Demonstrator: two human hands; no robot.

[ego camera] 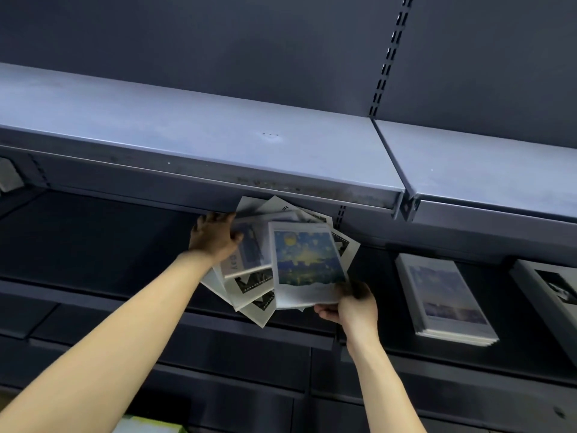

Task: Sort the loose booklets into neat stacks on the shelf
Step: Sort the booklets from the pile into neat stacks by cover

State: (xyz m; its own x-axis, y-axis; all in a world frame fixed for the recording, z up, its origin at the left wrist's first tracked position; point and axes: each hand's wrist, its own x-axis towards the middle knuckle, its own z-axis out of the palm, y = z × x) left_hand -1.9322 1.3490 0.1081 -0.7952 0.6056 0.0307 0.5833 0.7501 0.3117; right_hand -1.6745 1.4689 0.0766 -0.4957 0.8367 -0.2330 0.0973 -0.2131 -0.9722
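**Top booklet coming off the loose pile**

Head view, the only one on offer: both arms are up at the dark lower shelf (93, 245), tucked under the pale grey upper shelf (218, 132). Dead centre sits the fan of loose booklets (249, 285), splayed in all directions, corners poking out past the shelf's front lip. The left hand (215, 235) lies on the pile's upper left edge, fingers curled over the booklets and steadying them from the back. The right hand (349, 304) has its thumb and fingers pinched on the lower right corner of the starry booklet (307, 260), the blue and yellow cover lying on top of the heap.

Off to the right on the same shelf, well apart from the fan, a neat stack (446, 301) is already squared up, its top cover a pale bluish picture. Further right again, a second stack (555, 289) with a black and white cover runs off the frame edge.

So the step in hand looks like peeling one booklet off the jumble. The next move, by my reading, calls for lifting it clear without dragging its neighbours off the lip, so the left hand needs to keep the pile pinned. Then it goes to whichever stack matches; the pale one looks likeliest, though blur leaves that uncertain.
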